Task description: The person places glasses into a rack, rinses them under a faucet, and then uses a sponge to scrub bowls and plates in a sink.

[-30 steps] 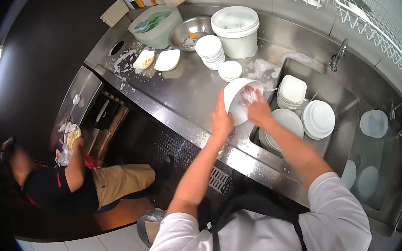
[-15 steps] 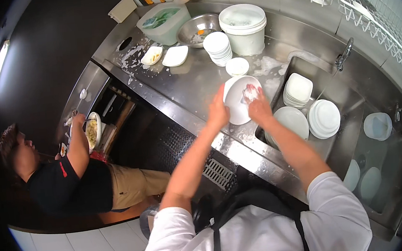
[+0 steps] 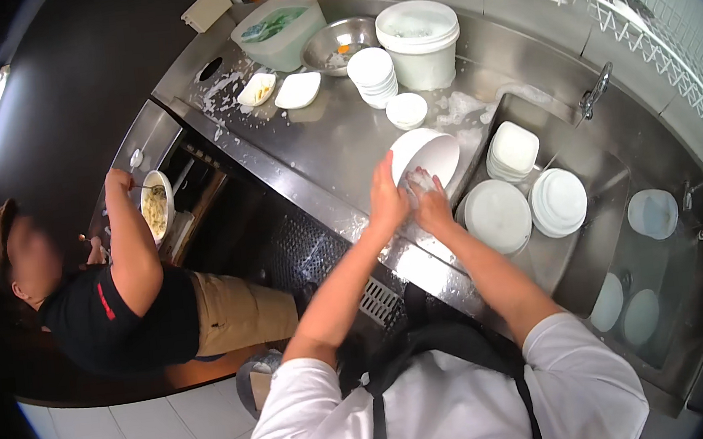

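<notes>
A white bowl is held tilted over the steel counter, its hollow facing me. My left hand is closed on the bowl's left edge. With my right hand I press a pale, foamy scrubbing pad against the bowl's near rim; fingers and foam partly hide the pad. Just behind the bowl stands a small white dish, and past it a stack of small white bowls. Right of my hands, in the sink, are a round plate stack, square dishes and more round plates.
At the back are a white bucket, a steel basin and a green-tinted tub. Two square dishes sit near them. A water-filled sink lies far right, under a wire rack. Leftward, a co-worker stirs a food bowl.
The bowl has tipped up, its opening turning toward me. My right hand has moved left and nearer, from inside the bowl to its near rim. The co-worker's arm has shifted over the food.
</notes>
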{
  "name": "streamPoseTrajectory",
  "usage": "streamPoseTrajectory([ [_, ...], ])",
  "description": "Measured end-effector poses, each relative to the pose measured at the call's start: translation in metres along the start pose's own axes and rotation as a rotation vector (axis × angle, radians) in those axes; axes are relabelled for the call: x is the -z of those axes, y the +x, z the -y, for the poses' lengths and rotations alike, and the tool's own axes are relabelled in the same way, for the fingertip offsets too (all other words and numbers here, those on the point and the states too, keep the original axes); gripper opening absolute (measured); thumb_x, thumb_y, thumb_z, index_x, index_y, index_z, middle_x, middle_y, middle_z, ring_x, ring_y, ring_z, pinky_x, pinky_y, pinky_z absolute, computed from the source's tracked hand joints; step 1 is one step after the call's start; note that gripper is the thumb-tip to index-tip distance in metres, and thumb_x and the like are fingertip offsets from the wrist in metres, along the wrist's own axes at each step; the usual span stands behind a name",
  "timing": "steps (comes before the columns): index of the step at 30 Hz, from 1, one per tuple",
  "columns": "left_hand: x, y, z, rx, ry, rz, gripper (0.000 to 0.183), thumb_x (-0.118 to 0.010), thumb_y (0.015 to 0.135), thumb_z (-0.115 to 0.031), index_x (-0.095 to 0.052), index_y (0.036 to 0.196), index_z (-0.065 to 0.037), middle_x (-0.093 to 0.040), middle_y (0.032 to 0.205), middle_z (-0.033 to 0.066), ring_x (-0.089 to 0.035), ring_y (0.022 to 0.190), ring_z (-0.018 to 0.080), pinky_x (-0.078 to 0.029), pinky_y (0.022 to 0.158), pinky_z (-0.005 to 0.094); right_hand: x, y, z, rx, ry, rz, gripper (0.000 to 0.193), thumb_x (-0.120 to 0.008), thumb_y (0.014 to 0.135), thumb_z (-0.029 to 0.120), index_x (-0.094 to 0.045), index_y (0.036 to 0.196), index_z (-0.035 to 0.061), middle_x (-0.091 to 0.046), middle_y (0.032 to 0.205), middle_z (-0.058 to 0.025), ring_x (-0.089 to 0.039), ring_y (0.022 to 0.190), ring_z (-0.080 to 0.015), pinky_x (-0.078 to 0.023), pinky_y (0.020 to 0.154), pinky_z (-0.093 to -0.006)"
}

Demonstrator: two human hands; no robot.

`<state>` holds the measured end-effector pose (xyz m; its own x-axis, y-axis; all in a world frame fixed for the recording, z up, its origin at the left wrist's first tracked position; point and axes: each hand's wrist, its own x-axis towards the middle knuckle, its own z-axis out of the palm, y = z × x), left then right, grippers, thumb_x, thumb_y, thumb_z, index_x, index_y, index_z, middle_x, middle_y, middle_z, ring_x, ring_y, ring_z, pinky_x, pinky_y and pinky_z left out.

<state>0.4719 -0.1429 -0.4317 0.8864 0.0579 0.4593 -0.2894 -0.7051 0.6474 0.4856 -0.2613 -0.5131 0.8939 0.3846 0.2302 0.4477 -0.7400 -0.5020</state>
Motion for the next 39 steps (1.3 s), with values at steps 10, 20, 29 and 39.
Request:
streamPoseTrajectory([
  [10,0.005,0.009,0.010,0.080,-0.013,0.065,0.066,-0.048,0.076,0.004,-0.028,0.139,-0.005,-0.052,0.117,0.0336,-0.053,0.108,0.0468,-0.044,0.092,0.0474,0.006,0.024,-0.014,0.047,-0.267,0.052,0.054,-0.046,0.082,0.012,-0.041,0.135,-0.0004,-0.048,0.130,-0.0246,-0.038,0.130,-0.0299,-0.015,0.113,-0.0420],
  [20,-0.003,-0.005,0.007,0.358,-0.112,0.037,0.067,-0.044,0.079,0.002,-0.028,0.140,-0.019,-0.057,0.111,0.0292,-0.053,0.104,0.0484,-0.044,0.089,0.0496,0.026,0.016,-0.021,0.239,-0.241,0.044,0.044,-0.045,0.085,0.015,-0.050,0.127,0.0033,-0.044,0.136,-0.0175,-0.030,0.135,-0.0299,-0.023,0.111,-0.0435],
  [29,0.020,0.011,0.031,0.797,-0.460,0.201,0.062,-0.035,0.077,0.003,-0.035,0.138,-0.011,-0.055,0.118,0.0223,-0.062,0.094,0.0365,-0.053,0.072,0.0436,0.091,0.038,0.002,0.067,0.086,0.141,0.026,-0.059,0.086,0.032,-0.061,0.100,0.0102,-0.066,0.091,-0.0139,-0.062,0.083,-0.0358,-0.042,0.079,-0.0482],
  [39,-0.005,0.004,0.068,0.927,-0.611,0.296,0.039,-0.038,0.096,-0.024,-0.039,0.132,-0.008,-0.057,0.107,0.0195,-0.066,0.077,0.0305,-0.060,0.050,0.0391,0.032,0.048,-0.006,0.013,-0.521,0.391,0.049,-0.039,0.086,0.013,-0.043,0.133,0.0004,-0.041,0.137,-0.0258,-0.032,0.133,-0.0356,-0.017,0.108,-0.0507],
])
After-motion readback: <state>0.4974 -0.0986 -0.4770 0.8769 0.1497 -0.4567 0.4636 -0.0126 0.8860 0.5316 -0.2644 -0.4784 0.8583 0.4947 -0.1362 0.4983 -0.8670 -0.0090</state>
